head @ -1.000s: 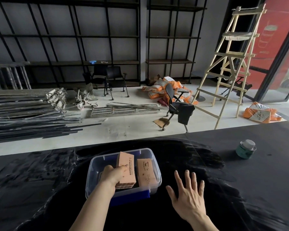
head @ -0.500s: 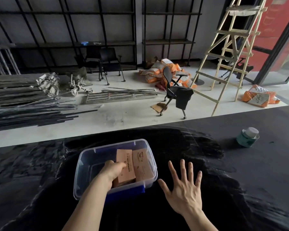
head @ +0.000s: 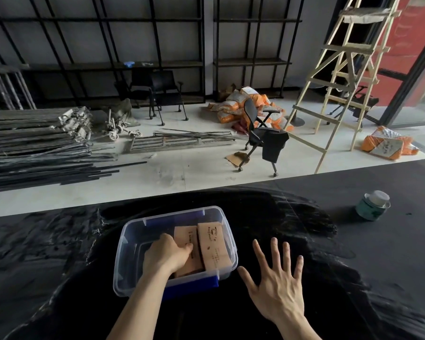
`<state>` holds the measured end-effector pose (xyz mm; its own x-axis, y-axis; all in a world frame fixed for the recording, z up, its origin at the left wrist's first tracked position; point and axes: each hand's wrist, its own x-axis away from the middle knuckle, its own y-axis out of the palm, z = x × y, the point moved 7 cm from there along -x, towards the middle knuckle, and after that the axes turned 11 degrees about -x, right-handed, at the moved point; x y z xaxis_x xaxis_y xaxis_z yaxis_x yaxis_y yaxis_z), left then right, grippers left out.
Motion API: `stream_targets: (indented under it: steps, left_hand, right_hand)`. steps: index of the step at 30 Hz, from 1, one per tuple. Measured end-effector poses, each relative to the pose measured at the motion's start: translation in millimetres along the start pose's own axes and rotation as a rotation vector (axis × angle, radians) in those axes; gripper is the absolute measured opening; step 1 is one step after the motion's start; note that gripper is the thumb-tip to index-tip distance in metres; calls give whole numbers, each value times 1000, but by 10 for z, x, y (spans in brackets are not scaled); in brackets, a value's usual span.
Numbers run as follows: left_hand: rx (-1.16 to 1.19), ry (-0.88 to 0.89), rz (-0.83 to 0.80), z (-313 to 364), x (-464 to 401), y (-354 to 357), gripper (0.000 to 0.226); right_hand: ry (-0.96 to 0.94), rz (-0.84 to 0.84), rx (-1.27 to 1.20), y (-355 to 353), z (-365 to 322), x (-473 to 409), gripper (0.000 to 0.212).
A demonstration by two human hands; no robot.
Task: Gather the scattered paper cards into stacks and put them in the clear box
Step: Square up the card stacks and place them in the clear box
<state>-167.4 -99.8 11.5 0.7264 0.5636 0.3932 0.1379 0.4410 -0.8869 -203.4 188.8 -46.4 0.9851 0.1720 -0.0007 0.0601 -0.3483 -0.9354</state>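
Two stacks of tan paper cards sit side by side inside the one clear box (head: pixel 133 231) on the black table (head: pixel 390 266). The left hand (head: pixel 166 255) is inside the box, fingers (head: pixel 185 246) closed on the left stack (head: pixel 188 235); the right stack (head: pixel 212 244), printed with dark marks, lies free. The right hand (head: pixel 276 287) is spread wide with fingers released, just right of the box.

The scene is lit dimly by soft daylight from the glazed door (head: pixel 417 94) at the right. The pale floor (head: pixel 182 173) is rendered brightest, while the black worktop (head: pixel 353 278) is left almost without detail, apart from faint streaky sheen. Straight lines are bowed near the edges by the wide-angle lens. Focus is held sharp throughout; shadows are kept soft.
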Motion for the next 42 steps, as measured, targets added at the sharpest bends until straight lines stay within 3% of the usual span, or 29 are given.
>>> stream_targets:
  steps: [4,15,21,26,32,42]
  left_hand:
    - [-19,79,11,99,37,46,38]
    - [-18,132,17,141,54,35,42]
    - [262,35,-83,-24,12,54,66]
    - [147,140,-90,94,60,44,36]
    - [114,169,-87,132,77,44,43]
    - [-146,283,288,133,430,-314,62]
  right_hand:
    - [-2,-7,-2,6,8,5,92]
    - [-2,-10,6,7,19,18,91]
    - [7,-16,5,11,10,5,93]
    - [1,-11,-5,4,6,5,92]
    - [-10,-4,0,-13,1,2,93]
    - [-1,-121,-47,-52,-6,-34,89]
